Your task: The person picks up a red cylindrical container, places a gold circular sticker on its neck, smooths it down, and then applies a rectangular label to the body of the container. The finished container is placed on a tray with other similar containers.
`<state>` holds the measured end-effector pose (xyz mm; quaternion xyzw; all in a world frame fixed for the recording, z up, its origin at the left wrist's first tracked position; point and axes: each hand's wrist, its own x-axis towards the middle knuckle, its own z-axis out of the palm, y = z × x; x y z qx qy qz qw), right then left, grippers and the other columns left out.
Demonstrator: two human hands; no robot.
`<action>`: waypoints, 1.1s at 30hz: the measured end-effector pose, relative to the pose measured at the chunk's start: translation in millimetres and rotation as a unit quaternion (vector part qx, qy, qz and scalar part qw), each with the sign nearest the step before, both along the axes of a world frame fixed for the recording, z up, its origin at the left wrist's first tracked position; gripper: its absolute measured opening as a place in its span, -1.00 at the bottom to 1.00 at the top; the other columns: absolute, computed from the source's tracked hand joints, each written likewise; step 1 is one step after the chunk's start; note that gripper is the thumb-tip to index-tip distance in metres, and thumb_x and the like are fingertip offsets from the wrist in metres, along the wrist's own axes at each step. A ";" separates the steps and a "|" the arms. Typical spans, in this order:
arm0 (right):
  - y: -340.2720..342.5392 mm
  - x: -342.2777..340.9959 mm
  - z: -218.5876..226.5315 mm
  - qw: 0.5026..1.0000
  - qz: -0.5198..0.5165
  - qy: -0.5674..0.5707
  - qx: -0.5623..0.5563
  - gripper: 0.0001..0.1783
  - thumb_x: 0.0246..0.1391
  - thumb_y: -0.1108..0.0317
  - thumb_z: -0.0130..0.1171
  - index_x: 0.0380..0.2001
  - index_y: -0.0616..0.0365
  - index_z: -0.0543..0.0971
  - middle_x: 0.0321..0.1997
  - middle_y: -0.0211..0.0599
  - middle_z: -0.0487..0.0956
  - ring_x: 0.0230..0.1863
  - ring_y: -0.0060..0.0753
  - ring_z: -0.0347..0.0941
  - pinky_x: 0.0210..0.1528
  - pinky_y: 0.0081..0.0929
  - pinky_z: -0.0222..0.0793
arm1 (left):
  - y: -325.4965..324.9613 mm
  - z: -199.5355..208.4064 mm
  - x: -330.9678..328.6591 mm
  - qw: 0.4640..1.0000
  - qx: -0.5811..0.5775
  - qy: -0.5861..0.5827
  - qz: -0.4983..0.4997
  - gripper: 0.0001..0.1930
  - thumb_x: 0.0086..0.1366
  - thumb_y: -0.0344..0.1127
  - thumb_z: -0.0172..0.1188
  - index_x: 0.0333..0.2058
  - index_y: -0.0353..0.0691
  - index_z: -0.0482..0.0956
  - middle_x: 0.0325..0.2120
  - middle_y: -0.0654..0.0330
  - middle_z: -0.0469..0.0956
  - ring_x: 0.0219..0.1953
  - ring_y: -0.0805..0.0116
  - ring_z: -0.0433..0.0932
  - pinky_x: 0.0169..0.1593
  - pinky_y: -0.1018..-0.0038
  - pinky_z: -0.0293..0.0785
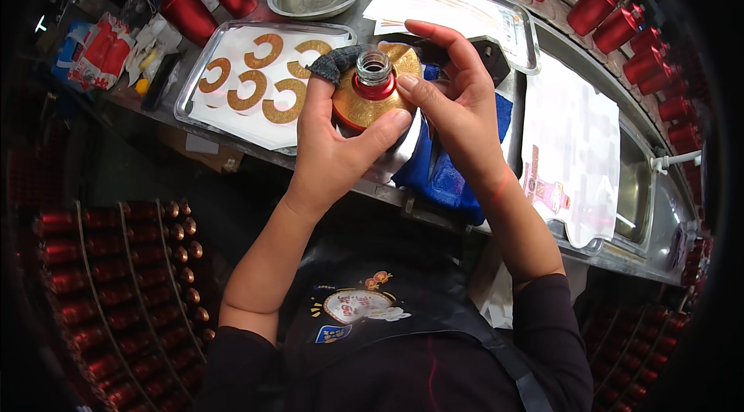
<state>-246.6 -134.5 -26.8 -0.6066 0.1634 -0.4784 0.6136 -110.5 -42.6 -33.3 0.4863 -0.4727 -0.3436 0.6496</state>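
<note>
A red bottle [367, 112] is between the two hands, near the front edge of the tabletop [581, 60]. Its clear glass neck [375, 65] points upward, to the camera, and the long axis looks close to upright; the exact tilt I cannot tell, because the hands hide most of the body. The left hand [329, 137] holds the bottle from the left side, its thumb on the gold label around the shoulder. The right hand [465, 106] has its fingers spread wide, and its thumb touches the same label. A blue cloth [449, 179] lies just beside.
</note>
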 end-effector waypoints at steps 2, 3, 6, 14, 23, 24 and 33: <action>-1.3 0.6 -1.2 1.000 0.005 0.004 0.003 -0.44 0.13 0.58 0.22 0.21 0.29 0.40 0.17 -0.20 0.45 -0.16 -0.65 0.55 -0.20 -0.73 0.52 | 1.0 -3.5 -1.4 0.999 -0.015 -0.031 0.020 -0.26 0.05 -0.30 0.55 0.15 -0.29 0.35 0.05 0.13 0.49 0.08 0.36 0.50 0.17 0.39 0.45; -2.0 0.5 -1.7 1.000 0.010 -0.002 0.011 -0.45 0.13 0.59 0.21 0.21 0.29 0.41 0.17 -0.20 0.45 -0.16 -0.65 0.55 -0.20 -0.73 0.52 | 1.8 -5.6 -2.8 0.998 -0.022 -0.046 0.027 -0.23 0.01 -0.30 0.57 0.16 -0.28 0.34 0.06 0.13 0.48 0.09 0.35 0.50 0.17 0.38 0.45; -4.0 -1.1 -2.2 1.000 0.004 0.008 -0.007 -0.48 0.13 0.60 0.19 0.20 0.29 0.43 0.17 -0.21 0.46 -0.11 -0.64 0.55 -0.17 -0.70 0.52 | 2.1 -9.4 -2.1 0.991 0.015 -0.121 0.060 -0.18 -0.07 -0.32 0.62 0.15 -0.27 0.35 0.08 0.13 0.46 0.11 0.33 0.49 0.19 0.36 0.44; 2.4 -9.1 1.3 1.000 0.013 0.013 0.012 -0.44 0.17 0.51 0.23 0.25 0.27 0.39 0.23 -0.24 0.48 -0.02 -0.58 0.51 0.03 -0.63 0.45 | -12.0 13.6 50.7 0.969 0.087 -0.017 -0.231 -0.04 -0.12 -0.39 0.60 0.30 -0.26 0.29 0.16 0.16 0.47 0.19 0.34 0.47 0.28 0.38 0.36; 20.7 -14.4 0.9 1.000 0.009 0.016 0.014 -0.38 0.18 0.52 0.28 0.27 0.29 0.31 0.24 -0.16 0.38 -0.21 -0.60 0.59 -0.27 -0.72 0.50 | -2.0 18.3 22.9 0.989 0.074 0.049 -0.118 -0.40 0.14 -0.31 0.45 0.14 -0.29 0.43 -0.01 0.18 0.56 0.03 0.45 0.55 0.12 0.46 0.50; 20.3 -13.2 -0.1 1.000 0.002 0.001 0.019 -0.38 0.17 0.52 0.28 0.27 0.29 0.31 0.24 -0.16 0.38 -0.21 -0.61 0.59 -0.28 -0.73 0.50 | -0.7 17.8 18.5 0.992 0.067 0.043 -0.097 -0.45 0.16 -0.32 0.42 0.10 -0.30 0.45 -0.03 0.19 0.57 0.01 0.46 0.55 0.09 0.47 0.51; 15.3 -9.5 -2.1 1.000 0.001 0.007 0.020 -0.42 0.18 0.55 0.23 0.25 0.30 0.33 0.26 -0.16 0.39 -0.16 -0.63 0.57 -0.20 -0.73 0.51 | -2.4 10.0 -2.1 0.997 -0.013 -0.070 0.027 -0.63 0.22 -0.36 0.30 -0.01 -0.31 0.50 -0.08 0.19 0.57 -0.08 0.49 0.55 0.03 0.49 0.52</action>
